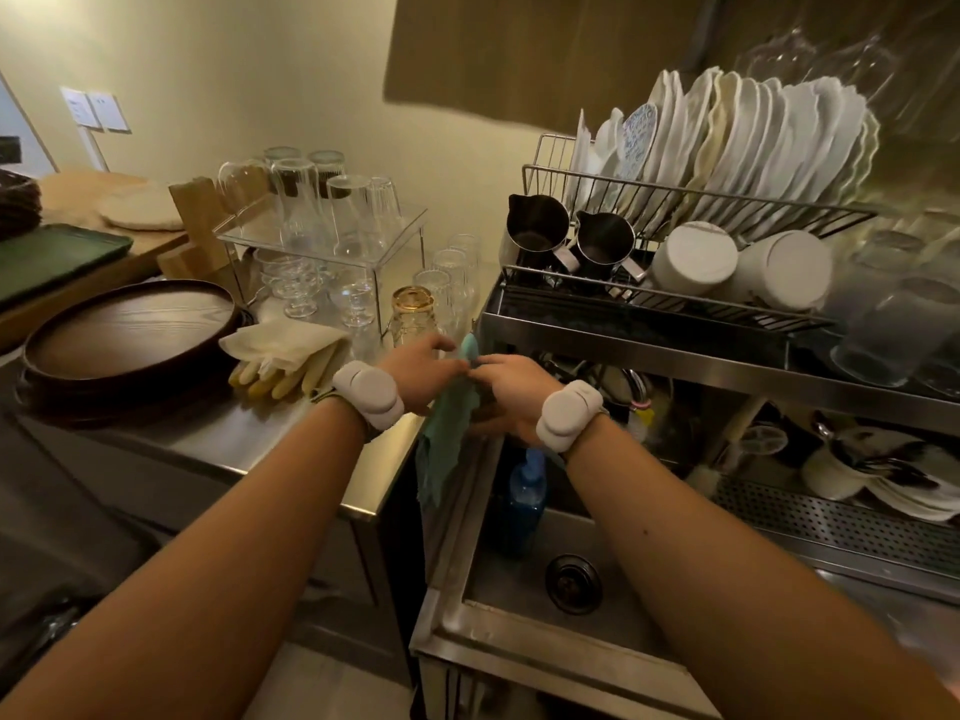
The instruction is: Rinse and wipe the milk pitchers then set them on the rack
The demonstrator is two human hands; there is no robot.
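With both arms stretched forward, our left hand [415, 368] and right hand [511, 389] pinch the teal cloth [448, 433] beside the sink [524, 623].

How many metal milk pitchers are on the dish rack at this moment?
2. The left pitcher stands at the rack's front left corner. The right pitcher sits beside it, next to the white cups. Others may be hidden.

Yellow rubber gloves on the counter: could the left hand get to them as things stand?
Probably yes, once freed. The yellow rubber gloves lie uncovered on the steel counter just left of the left hand, nothing between them. But both hands now hold the teal cloth.
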